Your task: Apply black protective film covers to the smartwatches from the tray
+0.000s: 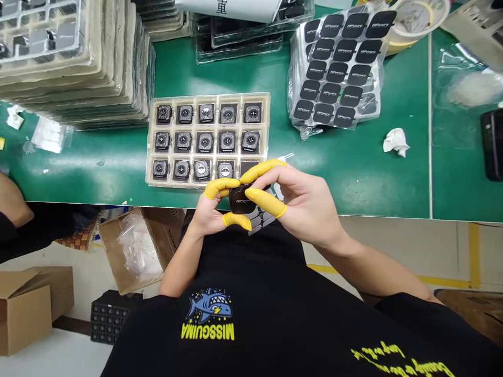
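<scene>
My left hand (210, 212), in yellow finger cots, grips a black smartwatch body (240, 201) by its edges just off the table's front edge. A black sticker with HiFuture lettering covers its upward face. My right hand (310, 207), also in yellow finger cots, is closed with thumb and index finger at the sticker's right and upper edge. Below the fingers hangs a sheet of grey squares (262, 220); which hand carries it I cannot tell. Beyond my hands lies a plastic tray (267, 118) with smartwatch bodies (205, 141) back side up in its cells.
Tall stacks of trays (121, 63) stand at the left. At the back right lie black HiFuture sticker sheets (337, 72) near tape rolls (416, 21). A crumpled tissue (396, 142) rests on the green table (353, 173). Cardboard boxes (29, 309) stand on the floor; another person's arm (13, 204) shows left.
</scene>
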The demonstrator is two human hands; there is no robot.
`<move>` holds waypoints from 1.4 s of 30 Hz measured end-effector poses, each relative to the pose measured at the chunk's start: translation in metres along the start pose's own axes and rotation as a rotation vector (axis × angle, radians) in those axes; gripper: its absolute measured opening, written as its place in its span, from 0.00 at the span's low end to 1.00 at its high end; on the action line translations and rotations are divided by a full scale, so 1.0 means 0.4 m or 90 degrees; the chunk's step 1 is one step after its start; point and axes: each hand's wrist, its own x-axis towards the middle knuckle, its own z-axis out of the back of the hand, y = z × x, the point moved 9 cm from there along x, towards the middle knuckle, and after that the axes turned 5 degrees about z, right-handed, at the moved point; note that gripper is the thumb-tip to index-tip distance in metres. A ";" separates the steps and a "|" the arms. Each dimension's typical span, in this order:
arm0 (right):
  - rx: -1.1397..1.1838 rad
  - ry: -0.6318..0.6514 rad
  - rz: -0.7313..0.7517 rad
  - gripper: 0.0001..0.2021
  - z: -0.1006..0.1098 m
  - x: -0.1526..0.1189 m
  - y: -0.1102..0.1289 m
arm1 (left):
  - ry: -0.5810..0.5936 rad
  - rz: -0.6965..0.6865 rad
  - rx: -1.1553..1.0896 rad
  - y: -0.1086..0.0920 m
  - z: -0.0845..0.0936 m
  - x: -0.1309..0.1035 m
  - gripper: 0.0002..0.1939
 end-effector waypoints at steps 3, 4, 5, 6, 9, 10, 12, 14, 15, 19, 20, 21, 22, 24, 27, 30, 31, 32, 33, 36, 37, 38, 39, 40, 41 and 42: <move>0.002 -0.003 0.004 0.06 0.000 0.001 0.003 | -0.004 -0.001 0.005 -0.002 0.001 0.001 0.48; 0.000 -0.005 0.001 0.06 0.000 0.002 0.002 | -0.007 0.002 0.013 -0.001 0.001 0.002 0.48; -0.003 -0.005 -0.002 0.06 0.000 0.002 0.002 | -0.009 0.002 0.019 0.000 0.002 0.002 0.49; -0.006 -0.005 -0.004 0.06 0.000 0.002 0.002 | -0.009 -0.003 0.023 -0.001 0.002 0.003 0.49; -0.009 -0.007 -0.001 0.07 0.000 0.002 0.004 | -0.003 -0.032 0.025 -0.010 -0.001 0.003 0.48; -0.010 -0.008 0.001 0.07 0.000 0.002 0.005 | -0.002 -0.037 0.026 -0.012 -0.001 0.003 0.47; -0.011 -0.008 0.002 0.07 -0.001 0.002 0.006 | -0.003 -0.037 0.029 -0.012 -0.001 0.004 0.47; -0.013 -0.005 0.000 0.07 -0.002 0.002 0.006 | -0.005 -0.031 0.025 -0.010 0.001 0.003 0.47; -0.014 -0.004 0.000 0.07 -0.003 0.002 0.006 | -0.005 -0.027 0.021 -0.009 0.002 0.003 0.48; -0.016 -0.004 0.010 0.07 -0.003 0.002 0.008 | -0.002 -0.017 0.002 -0.003 0.004 0.000 0.48; -0.014 -0.004 0.015 0.06 -0.004 0.002 0.010 | -0.003 -0.019 -0.002 -0.003 0.004 -0.001 0.48; -0.012 -0.003 0.020 0.06 -0.005 0.002 0.011 | -0.004 -0.019 -0.004 -0.002 0.005 -0.001 0.48; -0.012 -0.001 0.024 0.06 -0.005 0.002 0.012 | -0.006 -0.018 -0.001 -0.001 0.006 -0.002 0.48; -0.016 0.001 0.024 0.06 -0.006 0.003 0.011 | -0.010 -0.012 0.014 0.002 0.008 -0.002 0.49; -0.023 0.005 0.016 0.07 -0.007 0.003 0.009 | -0.018 -0.006 0.035 0.004 0.010 -0.003 0.50; -0.029 0.009 0.020 0.06 -0.006 0.003 0.010 | -0.019 -0.010 0.041 0.001 0.010 -0.003 0.51; -0.033 0.009 0.024 0.06 -0.006 0.003 0.011 | -0.018 -0.009 0.037 0.000 0.010 -0.004 0.51; -0.038 0.010 0.029 0.05 -0.006 0.003 0.012 | -0.015 -0.004 0.031 0.000 0.009 -0.004 0.50; -0.043 0.010 0.035 0.05 -0.006 0.003 0.014 | -0.013 0.002 0.022 0.001 0.008 -0.004 0.50; -0.068 0.011 0.059 0.05 -0.008 0.003 0.019 | -0.015 0.034 0.004 0.008 0.009 -0.007 0.49; -0.080 0.010 0.070 0.05 -0.010 0.002 0.020 | -0.018 0.044 0.003 0.011 0.010 -0.008 0.50; -0.095 0.008 0.083 0.05 -0.012 0.001 0.022 | -0.021 0.053 0.003 0.013 0.011 -0.009 0.50; -0.112 0.005 0.095 0.05 -0.013 0.000 0.023 | -0.024 0.060 0.005 0.016 0.012 -0.010 0.51; -0.131 0.003 0.105 0.05 -0.014 -0.002 0.023 | -0.029 0.067 0.008 0.017 0.014 -0.011 0.51; -0.148 0.003 0.110 0.04 -0.015 -0.005 0.022 | -0.035 0.071 0.012 0.018 0.017 -0.011 0.52; -0.162 0.006 0.111 0.04 -0.015 -0.007 0.020 | -0.041 0.074 0.016 0.018 0.019 -0.012 0.52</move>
